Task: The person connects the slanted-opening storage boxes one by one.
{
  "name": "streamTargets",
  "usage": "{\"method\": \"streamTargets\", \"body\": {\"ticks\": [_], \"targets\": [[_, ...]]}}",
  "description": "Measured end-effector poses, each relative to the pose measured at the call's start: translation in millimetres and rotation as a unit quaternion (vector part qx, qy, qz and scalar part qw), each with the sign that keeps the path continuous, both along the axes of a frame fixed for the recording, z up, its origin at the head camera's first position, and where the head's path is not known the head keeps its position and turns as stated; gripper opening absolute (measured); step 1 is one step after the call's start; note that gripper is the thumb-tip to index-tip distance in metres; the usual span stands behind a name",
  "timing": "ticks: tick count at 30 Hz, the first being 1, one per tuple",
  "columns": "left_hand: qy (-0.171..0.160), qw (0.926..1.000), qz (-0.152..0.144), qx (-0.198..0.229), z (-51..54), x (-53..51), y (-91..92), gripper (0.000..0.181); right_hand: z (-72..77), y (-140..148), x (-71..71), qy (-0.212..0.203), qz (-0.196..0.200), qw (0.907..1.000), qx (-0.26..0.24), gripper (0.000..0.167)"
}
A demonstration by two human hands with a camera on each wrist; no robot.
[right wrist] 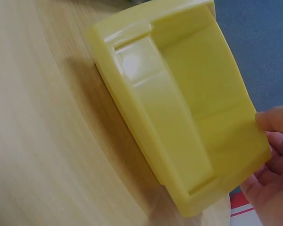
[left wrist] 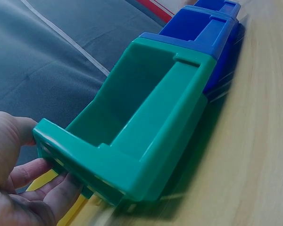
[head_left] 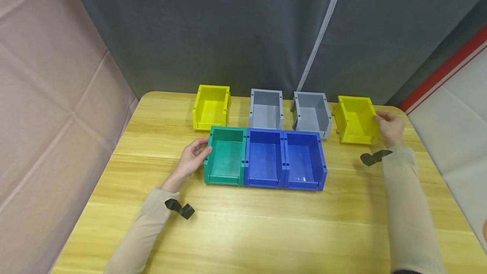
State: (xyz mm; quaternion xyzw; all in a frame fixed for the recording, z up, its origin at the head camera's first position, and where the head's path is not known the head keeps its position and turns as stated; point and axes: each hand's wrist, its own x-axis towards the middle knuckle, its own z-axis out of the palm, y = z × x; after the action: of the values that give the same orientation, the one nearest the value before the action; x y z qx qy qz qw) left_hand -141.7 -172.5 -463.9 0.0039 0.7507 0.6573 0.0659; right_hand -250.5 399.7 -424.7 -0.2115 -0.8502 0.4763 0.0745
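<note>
A green bin (head_left: pixel 226 155) stands at the left end of a row, side by side with two blue bins (head_left: pixel 265 157). My left hand (head_left: pixel 192 157) holds its left wall; in the left wrist view the thumb lies at the top edge of the green bin (left wrist: pixel 151 122) and the fingers (left wrist: pixel 42 188) under its rim. At the back right, my right hand (head_left: pixel 391 128) grips the right wall of a yellow bin (head_left: pixel 355 119). The right wrist view has the thumb on the rim of that yellow bin (right wrist: pixel 174 113), fingers (right wrist: pixel 273 165) against its outer side.
Another yellow bin (head_left: pixel 211 107) stands at the back left, and two grey bins (head_left: pixel 266 109) stand between the yellow ones, behind the blue bins. A dark curtain (head_left: pixel 228 28) hangs behind the wooden table (head_left: pixel 266 231). Quilted fabric (head_left: pixel 57 117) is at the left.
</note>
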Motion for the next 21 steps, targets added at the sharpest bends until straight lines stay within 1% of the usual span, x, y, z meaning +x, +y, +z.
{"method": "streamTargets", "body": {"ticks": [2,4,6,9,11,16,21], "targets": [[-0.001,1.0000,-0.001,0.001,-0.3,-0.2,0.2,0.039,-0.8,2,-0.3,-0.007,0.002,0.9999,-0.015,0.037],[-0.003,1.0000,-0.001,0.002,-0.4,-0.5,0.5,0.040,-1.5,5,-0.7,-0.014,0.000,0.9992,-0.037,0.031],[-0.005,1.0000,0.001,0.001,-0.2,-0.7,0.9,0.039,-1.7,8,-1.0,-0.020,0.001,0.9988,-0.045,0.026],[-0.007,1.0000,0.002,0.000,0.3,-0.8,1.4,0.039,-1.0,10,-1.0,-0.027,0.004,0.9986,-0.044,0.024],[-0.006,1.0000,0.000,-0.001,0.8,-0.5,1.5,0.040,-0.1,11,-0.6,-0.032,0.011,0.9988,-0.034,0.022],[-0.006,1.0000,-0.003,0.002,0.8,-0.2,1.4,0.040,1.6,12,2.3,-0.040,0.026,0.9987,-0.018,0.006],[-0.003,1.0000,-0.002,0.002,0.2,-0.2,0.7,0.040,2.4,11,7.2,-0.043,0.028,0.9979,-0.040,0.005]]}}
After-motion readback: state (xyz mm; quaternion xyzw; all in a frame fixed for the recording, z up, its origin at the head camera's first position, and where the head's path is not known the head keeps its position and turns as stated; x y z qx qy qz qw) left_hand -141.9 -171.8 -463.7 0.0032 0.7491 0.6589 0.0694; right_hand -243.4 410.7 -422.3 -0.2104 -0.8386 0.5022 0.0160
